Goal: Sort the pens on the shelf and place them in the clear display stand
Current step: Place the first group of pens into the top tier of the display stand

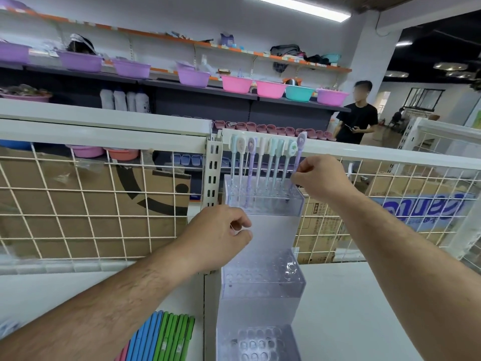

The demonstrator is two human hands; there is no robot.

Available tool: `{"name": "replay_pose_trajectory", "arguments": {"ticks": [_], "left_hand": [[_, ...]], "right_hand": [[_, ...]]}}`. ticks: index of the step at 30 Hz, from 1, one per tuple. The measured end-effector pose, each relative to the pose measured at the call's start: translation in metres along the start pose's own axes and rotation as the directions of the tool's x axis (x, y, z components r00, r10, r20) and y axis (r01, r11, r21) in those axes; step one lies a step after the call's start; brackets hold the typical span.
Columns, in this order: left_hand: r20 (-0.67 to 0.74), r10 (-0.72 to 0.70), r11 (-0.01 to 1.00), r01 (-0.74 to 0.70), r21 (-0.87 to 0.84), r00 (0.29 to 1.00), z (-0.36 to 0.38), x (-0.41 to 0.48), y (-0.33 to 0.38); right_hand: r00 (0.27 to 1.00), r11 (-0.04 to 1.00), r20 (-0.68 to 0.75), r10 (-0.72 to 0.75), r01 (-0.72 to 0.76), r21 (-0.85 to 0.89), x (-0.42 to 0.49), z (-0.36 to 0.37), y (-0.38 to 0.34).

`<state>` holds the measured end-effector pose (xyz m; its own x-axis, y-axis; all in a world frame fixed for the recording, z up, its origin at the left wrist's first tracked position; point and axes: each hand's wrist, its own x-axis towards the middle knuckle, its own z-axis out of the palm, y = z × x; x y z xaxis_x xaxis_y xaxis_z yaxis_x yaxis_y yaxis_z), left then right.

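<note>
A clear stepped display stand stands on the white shelf, with three tiers of holes. Its top tier holds several pastel pens upright in a row. My right hand pinches a purple pen at the right end of that row, its tip down in a hole. My left hand hovers at the stand's left side below the top tier, fingers curled, holding nothing I can see. More green, blue and pink pens lie flat on the shelf at the lower left.
A white wire grid panel backs the shelf, with cardboard boxes behind it. A white upright post stands just left of the stand. Beyond, shelves carry coloured basins. A person in a black shirt stands at the far right.
</note>
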<state>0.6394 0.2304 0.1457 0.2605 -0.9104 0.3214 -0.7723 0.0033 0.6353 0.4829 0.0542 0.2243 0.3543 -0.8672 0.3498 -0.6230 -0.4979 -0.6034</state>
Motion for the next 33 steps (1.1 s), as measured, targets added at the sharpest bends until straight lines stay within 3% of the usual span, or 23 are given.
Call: {"name": "replay_pose_trajectory", "arguments": {"ticks": [12, 17, 24, 33], "left_hand": [[-0.002, -0.001, 1.000, 0.001, 0.004, 1.000, 0.001, 0.002, -0.001], [-0.001, -0.009, 0.999, 0.009, 0.034, 1.000, 0.000, -0.001, -0.001], [-0.021, -0.018, 0.992, 0.020, 0.128, 1.000, 0.008, -0.012, 0.001], [-0.043, -0.111, 0.968, 0.118, 0.222, 0.993, 0.008, -0.049, -0.006]], "right_hand": [[0.998, 0.997, 0.056, 0.018, -0.013, -0.075, -0.009, -0.002, 0.002], [0.993, 0.972, 0.055, -0.109, 0.118, -0.201, -0.048, -0.011, -0.004], [0.906, 0.870, 0.389, -0.168, 0.322, -0.373, -0.098, 0.004, -0.008], [0.836, 0.863, 0.463, -0.294, 0.440, -0.246, -0.118, 0.042, 0.001]]}}
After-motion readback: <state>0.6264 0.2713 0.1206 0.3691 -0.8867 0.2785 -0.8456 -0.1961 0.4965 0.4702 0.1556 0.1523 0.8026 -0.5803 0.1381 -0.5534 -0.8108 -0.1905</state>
